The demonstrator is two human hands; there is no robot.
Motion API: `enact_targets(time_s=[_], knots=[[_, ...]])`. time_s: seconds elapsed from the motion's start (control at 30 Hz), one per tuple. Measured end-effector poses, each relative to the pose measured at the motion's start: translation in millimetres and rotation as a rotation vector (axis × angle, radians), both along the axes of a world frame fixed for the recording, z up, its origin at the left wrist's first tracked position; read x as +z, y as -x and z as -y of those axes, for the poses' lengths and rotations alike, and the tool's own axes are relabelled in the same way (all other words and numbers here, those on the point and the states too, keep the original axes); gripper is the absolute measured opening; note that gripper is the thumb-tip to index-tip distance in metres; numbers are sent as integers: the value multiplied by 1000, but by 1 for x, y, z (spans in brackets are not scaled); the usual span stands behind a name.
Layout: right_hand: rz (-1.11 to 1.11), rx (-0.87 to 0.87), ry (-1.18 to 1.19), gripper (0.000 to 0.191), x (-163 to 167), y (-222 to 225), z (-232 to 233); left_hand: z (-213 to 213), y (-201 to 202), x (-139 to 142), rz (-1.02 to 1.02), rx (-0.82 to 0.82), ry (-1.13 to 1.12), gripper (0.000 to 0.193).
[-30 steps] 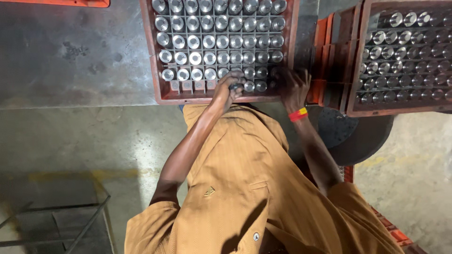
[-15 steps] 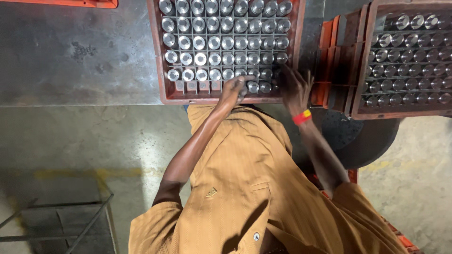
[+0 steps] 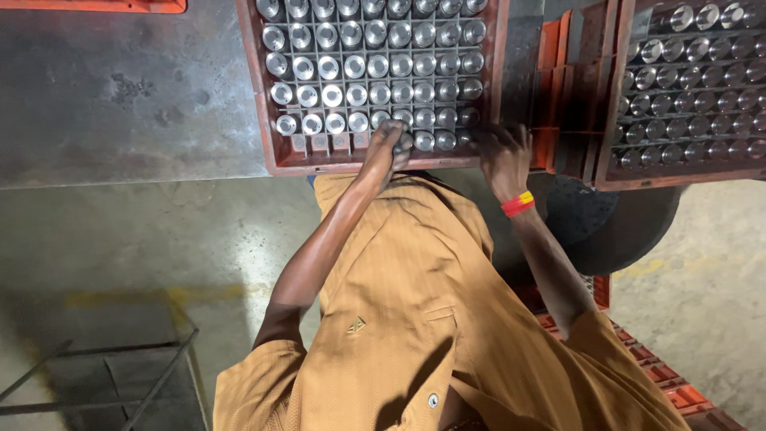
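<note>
Two trays (image 3: 271,152) of cylinders, two hands (image 3: 387,148).

both arms stretched forward, bare forearms, elbows slightly bent. left hand (image 3: 386,148) curled into a loose fist, knuckles up, fingers tucked under. right hand (image 3: 504,153) flatter, fingers spread and pointing forward, wrist straight, red-and-yellow band around that wrist.

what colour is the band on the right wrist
The wristband is red with a yellow stripe, by the right hand; it shows in the head view.
</note>
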State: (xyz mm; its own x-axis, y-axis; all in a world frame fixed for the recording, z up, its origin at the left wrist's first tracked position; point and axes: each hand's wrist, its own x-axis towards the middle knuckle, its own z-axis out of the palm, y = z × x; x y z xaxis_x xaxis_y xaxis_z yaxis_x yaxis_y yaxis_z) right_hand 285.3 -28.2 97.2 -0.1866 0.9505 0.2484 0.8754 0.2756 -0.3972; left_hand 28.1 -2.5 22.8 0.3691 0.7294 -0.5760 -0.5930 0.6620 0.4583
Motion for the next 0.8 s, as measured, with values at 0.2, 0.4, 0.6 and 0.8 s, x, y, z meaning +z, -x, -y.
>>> enact_targets(time_s=[0.2, 0.4, 0.6, 0.8], knots=[[62, 62, 117, 9, -22, 3, -10, 7, 6, -13, -52, 65, 25, 42], [160, 45, 164, 8, -9, 6, -13, 0, 4, -4, -4, 123, 47, 19], [-660, -189, 520, 42, -18, 28, -2, -3, -3, 39, -317, -379, -249, 37], [-1172, 31, 529, 22, -41, 36, -15, -5, -15, 48, -256, -343, -38, 33]])
